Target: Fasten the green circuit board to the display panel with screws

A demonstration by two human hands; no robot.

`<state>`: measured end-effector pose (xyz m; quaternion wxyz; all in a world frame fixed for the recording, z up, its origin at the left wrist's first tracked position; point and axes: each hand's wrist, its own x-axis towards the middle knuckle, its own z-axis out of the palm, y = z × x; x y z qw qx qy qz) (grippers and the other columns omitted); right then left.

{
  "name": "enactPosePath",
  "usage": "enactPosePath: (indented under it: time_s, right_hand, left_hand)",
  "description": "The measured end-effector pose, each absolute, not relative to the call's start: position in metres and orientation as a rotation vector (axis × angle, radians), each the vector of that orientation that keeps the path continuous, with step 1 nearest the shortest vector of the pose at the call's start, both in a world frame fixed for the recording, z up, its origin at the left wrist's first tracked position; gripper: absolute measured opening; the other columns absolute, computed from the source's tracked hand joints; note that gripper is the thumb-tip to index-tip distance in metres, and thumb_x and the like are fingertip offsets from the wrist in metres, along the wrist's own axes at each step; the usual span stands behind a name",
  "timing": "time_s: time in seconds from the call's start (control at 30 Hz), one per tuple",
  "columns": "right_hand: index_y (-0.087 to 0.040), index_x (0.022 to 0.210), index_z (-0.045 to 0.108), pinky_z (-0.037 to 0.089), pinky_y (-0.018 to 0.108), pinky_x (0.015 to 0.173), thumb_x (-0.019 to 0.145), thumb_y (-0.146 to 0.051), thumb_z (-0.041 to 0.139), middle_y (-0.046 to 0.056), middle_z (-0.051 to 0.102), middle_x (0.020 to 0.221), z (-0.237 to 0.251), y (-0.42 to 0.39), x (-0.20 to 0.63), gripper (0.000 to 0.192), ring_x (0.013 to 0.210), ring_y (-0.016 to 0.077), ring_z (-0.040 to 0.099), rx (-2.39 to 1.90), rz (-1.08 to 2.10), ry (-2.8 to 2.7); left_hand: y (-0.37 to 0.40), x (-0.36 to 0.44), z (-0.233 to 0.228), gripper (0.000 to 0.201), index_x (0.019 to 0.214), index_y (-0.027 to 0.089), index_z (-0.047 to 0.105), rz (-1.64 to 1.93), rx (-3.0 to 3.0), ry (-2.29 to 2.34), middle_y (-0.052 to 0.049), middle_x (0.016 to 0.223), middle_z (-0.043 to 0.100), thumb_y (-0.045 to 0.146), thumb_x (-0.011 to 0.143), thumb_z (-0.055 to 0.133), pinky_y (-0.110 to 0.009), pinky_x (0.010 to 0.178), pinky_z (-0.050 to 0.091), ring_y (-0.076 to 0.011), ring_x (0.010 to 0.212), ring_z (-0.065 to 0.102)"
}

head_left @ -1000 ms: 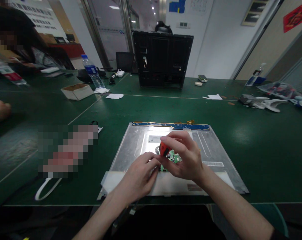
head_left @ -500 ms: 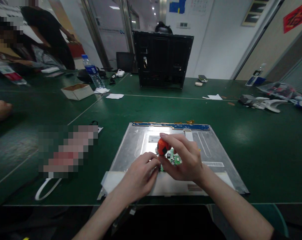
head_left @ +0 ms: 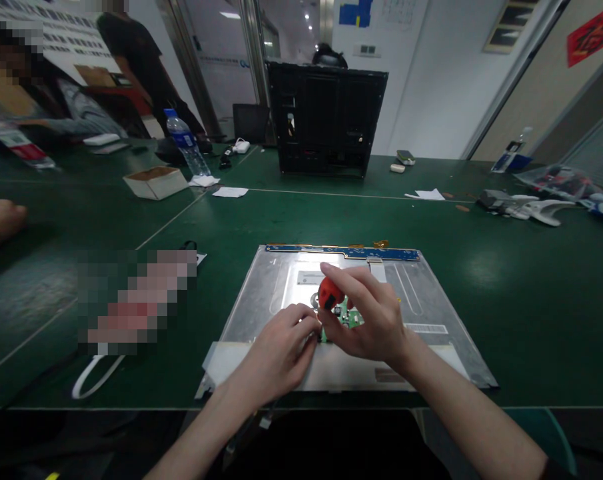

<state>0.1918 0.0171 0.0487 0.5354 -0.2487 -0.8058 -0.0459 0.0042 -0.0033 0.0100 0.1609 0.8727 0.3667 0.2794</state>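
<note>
Currently the right hand holds a stubby screwdriver by its orange handle, grip closed around the knob with the index finger laid over its top and the thumb on the near side. The shaft below the grip is hidden by the fingers; it appears to point down at the small green circuit board directly beneath the grip. The left hand sits just beside and to the left of that grip, fingers curled, fingertips touching the panel at the board's left edge; what, if anything, they pinch cannot be told.

Both hands work over the metal back of a flat display panel, which lies flat on the green surface, its near edge close to the surface's edge. A blue strip board runs along the panel's far edge, well beyond the grip.

Handling notes, as judgement:
- Screwdriver: light, rigid, short. The rounded handle suits a fingertip hold as shown; palm pressure from above would steady the tip.
- Circuit board: thin, stiff, fragile. Take hold at the edges only, not on components.
- Display panel: broad, thin, probably moderately heavy, with a breakable face underneath. Support it at two opposite edges; avoid flexing it or pressing hard on the sheet metal.
</note>
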Motion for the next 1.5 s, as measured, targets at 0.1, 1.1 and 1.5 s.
enactPosePath:
  time_s: [0.1,1.1,1.5]
  right_hand:
    - [-0.017,0.141,0.043,0.058,0.024,0.058,0.085,-0.013,0.057,0.005,0.069,0.094,0.049,0.018,0.191,0.057,0.079,0.0151,0.066,-0.569,-0.088,-1.908]
    - [-0.016,0.133,0.046,0.057,0.023,0.057,0.086,-0.016,0.056,0.004,0.068,0.091,0.05,0.018,0.192,0.048,0.076,0.0144,0.065,-0.544,-0.094,-1.901]
    - [-0.021,0.135,0.052,0.056,0.023,0.057,0.093,-0.026,0.063,0.004,0.063,0.095,0.049,0.018,0.193,0.044,0.073,0.0121,0.063,-0.611,-0.13,-1.909]
  left_hand:
    - [-0.004,0.005,0.013,0.015,0.087,0.018,0.06,0.772,2.469,1.066,-0.007,0.097,0.062,0.008,0.085,0.049,-0.032,0.074,0.05,-0.0214,0.088,0.06]
    - [-0.004,0.004,0.009,0.014,0.087,0.018,0.058,0.786,2.467,1.04,-0.008,0.098,0.061,0.009,0.088,0.047,-0.033,0.074,0.049,-0.0219,0.088,0.059]
    - [-0.003,0.003,0.004,0.014,0.089,0.018,0.059,0.817,2.511,1.05,-0.006,0.095,0.061,0.01,0.089,0.048,-0.032,0.073,0.048,-0.021,0.086,0.06]
